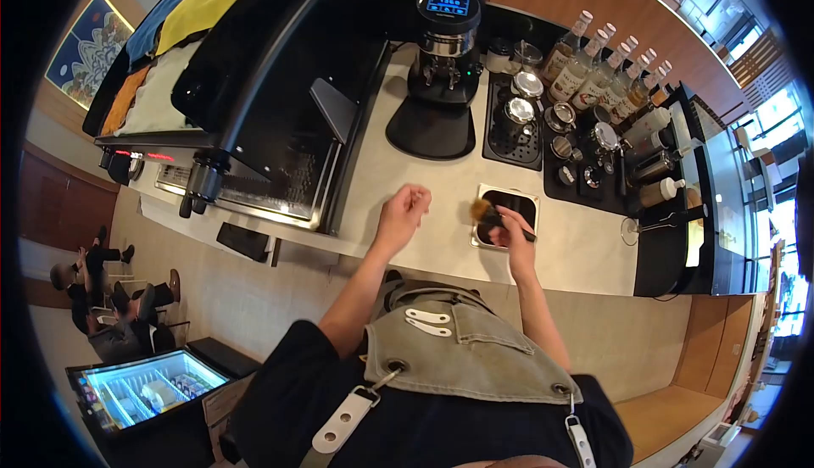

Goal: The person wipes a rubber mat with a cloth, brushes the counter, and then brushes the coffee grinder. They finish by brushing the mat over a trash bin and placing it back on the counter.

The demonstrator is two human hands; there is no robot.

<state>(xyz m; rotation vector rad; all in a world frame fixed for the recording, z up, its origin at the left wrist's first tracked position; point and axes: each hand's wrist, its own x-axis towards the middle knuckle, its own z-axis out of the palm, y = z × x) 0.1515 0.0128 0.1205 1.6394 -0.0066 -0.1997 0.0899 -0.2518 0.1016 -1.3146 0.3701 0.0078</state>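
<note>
My right hand (514, 232) grips the dark handle of a brush (481, 209). Its tan bristles point left, a little blurred, over a dark square bin with a metal rim (481, 237) set in the counter. My left hand (405, 215) hovers above the pale counter, left of the bin, with its fingers curled in and nothing visible in them. Beyond both hands stands a coffee grinder (448, 40) with a lit blue display and a black tray (431, 133) at its foot.
An espresso machine (280, 103) takes up the left, cloths on top. To the right, a black mat (513, 150) carries tampers and metal tools. Several syrup bottles (585, 69) stand behind, pump bottles (661, 191) at far right. Seated people (127, 324) are at lower left.
</note>
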